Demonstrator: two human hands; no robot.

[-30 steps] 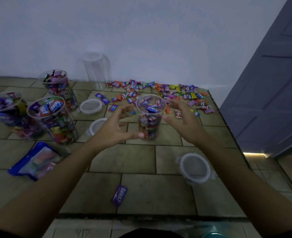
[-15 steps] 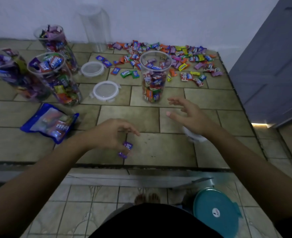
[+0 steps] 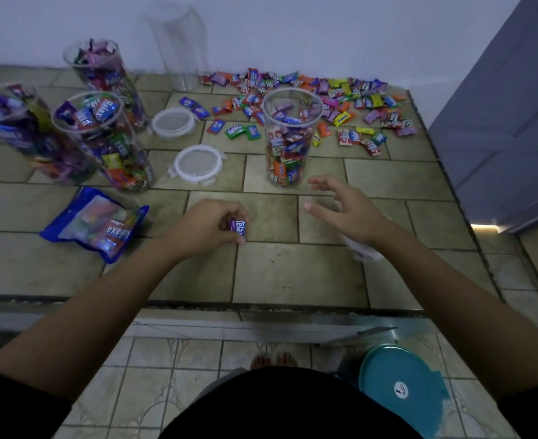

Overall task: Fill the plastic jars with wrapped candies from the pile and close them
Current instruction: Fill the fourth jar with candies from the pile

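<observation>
One purple wrapped candy (image 3: 238, 228) is pinched in the left hand (image 3: 207, 224), whose fingers curl round it low over the tiled bench (image 3: 293, 274), towards its front edge. The right hand (image 3: 347, 210) hovers nearby, fingers spread and holding nothing, above a round white-rimmed plastic lid (image 3: 362, 250) half hidden under its wrist. Just beyond both hands stands a tall clear plastic jar (image 3: 291, 137), lidless and well filled with bright wrappers. The loose pile of wrapped candies (image 3: 340, 99) lies behind it, against the wall. Three fuller open jars (image 3: 103, 144) crowd the left.
</observation>
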